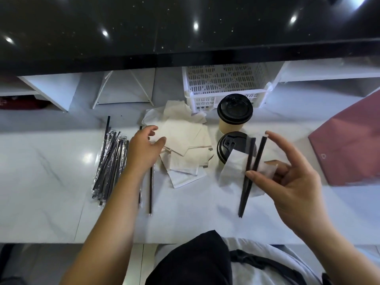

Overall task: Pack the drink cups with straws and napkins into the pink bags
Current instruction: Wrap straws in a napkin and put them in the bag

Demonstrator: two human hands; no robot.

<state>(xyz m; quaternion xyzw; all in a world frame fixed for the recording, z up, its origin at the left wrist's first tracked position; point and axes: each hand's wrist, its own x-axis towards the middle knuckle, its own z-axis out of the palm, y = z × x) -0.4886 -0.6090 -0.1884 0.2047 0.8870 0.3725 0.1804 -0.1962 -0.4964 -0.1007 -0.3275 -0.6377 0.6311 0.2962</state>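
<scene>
Right hand (287,182): thumb and fingers pinching two black straws (250,153) against a white napkin (232,167).
Left hand (144,150): loosely open over the napkin pile (185,140), gripping nothing.
Lidded cups (235,115): two, just beyond the right hand.
Pink bag (349,145): lying flat, far right.

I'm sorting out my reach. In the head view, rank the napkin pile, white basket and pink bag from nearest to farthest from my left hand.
1. napkin pile, at the left hand fingertips.
2. white basket, farther back, to the right.
3. pink bag, far right.
</scene>
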